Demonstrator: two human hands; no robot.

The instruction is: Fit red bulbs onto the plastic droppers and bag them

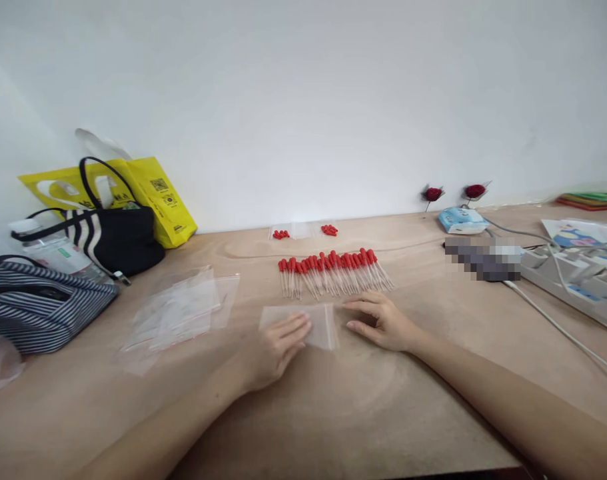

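My left hand flat, fingers spread, pinning small clear bag; right hand open beside it. Two bags filled; red-capped droppers row unpacked.

**Hardly Any Print I Can Read**

From my remote seat I find only one sign with a recognisable form: a black square QR code printed on the glossy yellow plastic carrier bag leaning against the white wall. Beneath it sit a small round emblem and a line of fine print, too small for me to read. The pale blue tissue packet and the colourful printed sheets carry markings, but I cannot make out any letters.
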